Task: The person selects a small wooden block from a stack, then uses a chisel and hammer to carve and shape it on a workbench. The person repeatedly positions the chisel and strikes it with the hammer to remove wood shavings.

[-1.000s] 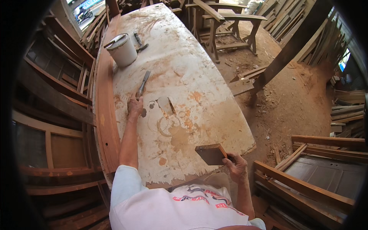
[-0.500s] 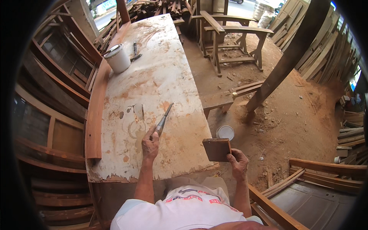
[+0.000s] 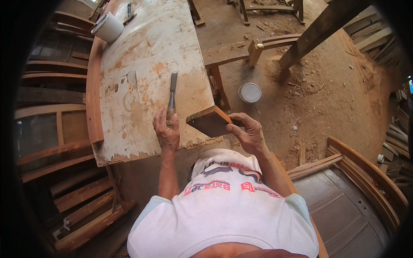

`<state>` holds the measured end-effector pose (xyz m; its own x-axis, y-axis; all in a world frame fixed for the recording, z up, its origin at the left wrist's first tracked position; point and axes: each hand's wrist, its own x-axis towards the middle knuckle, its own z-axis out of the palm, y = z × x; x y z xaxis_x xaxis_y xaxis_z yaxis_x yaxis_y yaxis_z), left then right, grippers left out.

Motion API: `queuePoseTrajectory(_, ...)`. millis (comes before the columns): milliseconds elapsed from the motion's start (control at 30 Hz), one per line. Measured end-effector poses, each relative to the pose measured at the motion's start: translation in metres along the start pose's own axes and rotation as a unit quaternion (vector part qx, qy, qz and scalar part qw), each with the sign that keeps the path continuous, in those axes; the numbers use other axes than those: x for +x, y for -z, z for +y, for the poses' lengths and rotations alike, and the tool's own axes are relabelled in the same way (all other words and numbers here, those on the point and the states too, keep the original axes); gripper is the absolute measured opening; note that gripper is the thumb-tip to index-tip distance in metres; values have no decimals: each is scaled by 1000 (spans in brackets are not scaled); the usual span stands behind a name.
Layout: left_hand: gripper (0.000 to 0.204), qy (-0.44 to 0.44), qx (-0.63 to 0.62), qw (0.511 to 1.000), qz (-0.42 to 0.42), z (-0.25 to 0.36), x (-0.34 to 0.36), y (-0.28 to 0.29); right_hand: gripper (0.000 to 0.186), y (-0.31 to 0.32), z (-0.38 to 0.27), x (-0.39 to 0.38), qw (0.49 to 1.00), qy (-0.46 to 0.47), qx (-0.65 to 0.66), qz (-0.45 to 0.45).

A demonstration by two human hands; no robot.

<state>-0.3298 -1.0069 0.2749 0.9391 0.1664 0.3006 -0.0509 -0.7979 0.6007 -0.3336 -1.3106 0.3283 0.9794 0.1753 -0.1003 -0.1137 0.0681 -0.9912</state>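
My left hand [image 3: 167, 135] is at the worn white tabletop [image 3: 122, 96], its fingers loosely around the handle of a chisel [image 3: 172, 88], whose blade points away from me along the surface. My right hand [image 3: 247, 131] grips a small, dark, square wooden block [image 3: 206, 121] with a pale orange edge, thumb underneath and fingers at the side. The block is tilted over the table's near right corner, a short way right of the chisel.
A white bucket [image 3: 107, 29] and a hammer [image 3: 129, 13] sit at the table's far left, beside a long plank [image 3: 94, 107]. Stacked frames line the left. A round lidded tub [image 3: 250, 92], wooden post [image 3: 307, 38], trestle parts [image 3: 228, 53] and panelled door [image 3: 327, 206] are to the right.
The view has tilted downward. The chisel has swung from a diagonal to pointing straight away, with my left hand's grip looser. My right hand has brought the block leftward, nearer the chisel, and tilted it.
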Motion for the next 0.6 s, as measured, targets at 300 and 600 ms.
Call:
queuePoseTrajectory(300, 98, 109, -478, 838, -242, 98, 19, 0, 31, 39, -3, 29, 989, -87, 115, -10)
queuePoseTrajectory(600, 39, 283, -397, 856, -170, 145, 14, -39, 35, 82, -14, 94, 969, -144, 74, -184)
